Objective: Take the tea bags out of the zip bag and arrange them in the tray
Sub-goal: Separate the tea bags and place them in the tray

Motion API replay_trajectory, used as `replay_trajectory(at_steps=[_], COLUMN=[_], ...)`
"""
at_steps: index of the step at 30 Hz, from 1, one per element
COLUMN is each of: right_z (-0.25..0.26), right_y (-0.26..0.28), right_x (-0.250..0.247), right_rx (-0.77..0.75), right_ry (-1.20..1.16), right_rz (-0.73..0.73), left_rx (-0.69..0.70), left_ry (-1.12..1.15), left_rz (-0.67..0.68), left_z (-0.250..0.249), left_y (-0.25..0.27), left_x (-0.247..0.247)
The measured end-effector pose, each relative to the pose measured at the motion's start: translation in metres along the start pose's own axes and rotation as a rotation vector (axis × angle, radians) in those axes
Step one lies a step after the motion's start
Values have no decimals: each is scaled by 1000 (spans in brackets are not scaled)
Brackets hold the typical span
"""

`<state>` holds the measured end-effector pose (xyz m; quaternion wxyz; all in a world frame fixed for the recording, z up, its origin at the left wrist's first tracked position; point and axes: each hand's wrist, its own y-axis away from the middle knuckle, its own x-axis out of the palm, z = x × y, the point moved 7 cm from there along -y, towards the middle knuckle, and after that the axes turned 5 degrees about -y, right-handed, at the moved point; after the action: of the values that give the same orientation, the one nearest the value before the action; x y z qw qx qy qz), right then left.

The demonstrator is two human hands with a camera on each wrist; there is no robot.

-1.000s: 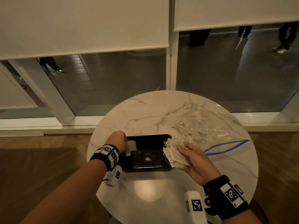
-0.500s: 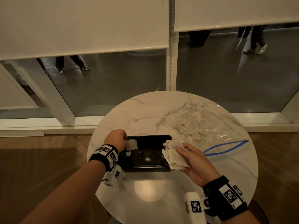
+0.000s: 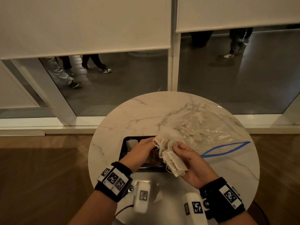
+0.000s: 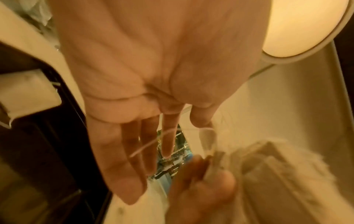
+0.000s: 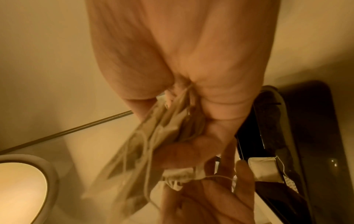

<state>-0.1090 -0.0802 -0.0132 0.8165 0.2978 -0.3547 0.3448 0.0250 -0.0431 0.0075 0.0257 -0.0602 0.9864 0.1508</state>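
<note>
My right hand grips a bunch of pale tea bags above the right end of the black tray. The left hand reaches across the tray, and its straight fingers touch the edge of the topmost tea bag; no pinch shows in the left wrist view. One tea bag lies flat in the tray's far-left corner, also visible as the tea bag in the tray. The clear zip bag with a blue seal lies open to the right, with more tea bags inside. In the right wrist view the bunch hangs with loose strings.
The small round marble table has its edge close on every side, with wooden floor below. Behind it is a floor-length window under lowered blinds; several people's legs pass outside. A round ceiling light shows in the wrist views.
My left hand let go of a tea bag in the tray's far-left corner and moved right to the bunch. The right hand lifted and tilted the bunch slightly towards it.
</note>
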Motion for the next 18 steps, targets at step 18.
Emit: replay_trajectory(at_steps=[18], right_z=[-9], right_y=[-4], right_x=[-9], right_rx=[-3], right_ry=[178], right_rz=[-67], left_rx=[182], left_ry=[165], left_rz=[-316], left_z=[-1], left_y=[34], left_x=[-18])
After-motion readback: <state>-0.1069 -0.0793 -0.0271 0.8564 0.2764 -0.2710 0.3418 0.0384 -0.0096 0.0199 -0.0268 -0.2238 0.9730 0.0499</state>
